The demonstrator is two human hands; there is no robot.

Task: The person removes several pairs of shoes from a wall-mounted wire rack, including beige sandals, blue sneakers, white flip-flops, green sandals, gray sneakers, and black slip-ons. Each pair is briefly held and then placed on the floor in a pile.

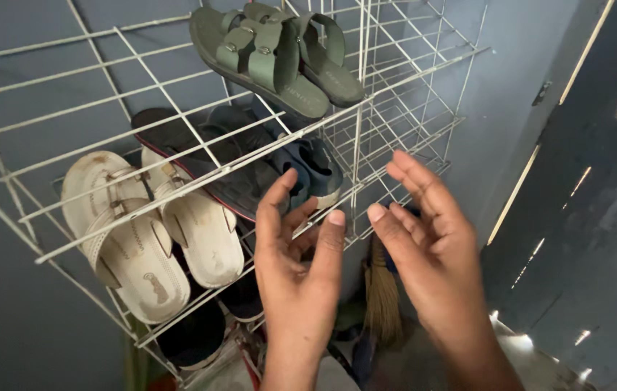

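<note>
My left hand and my right hand are raised side by side in front of a white wire shoe rack, fingers spread, holding nothing. The left hand is nearest a dark slipper and blue shoes on the middle shelf, not touching them. A pair of green strapped sandals lies on the top shelf. A pair of cream sandals rests on the middle shelf at the left.
A broom stands below the rack between my hands. Dark shoes sit on a lower shelf. A blue-grey wall is behind the rack, and a dark door is at the right.
</note>
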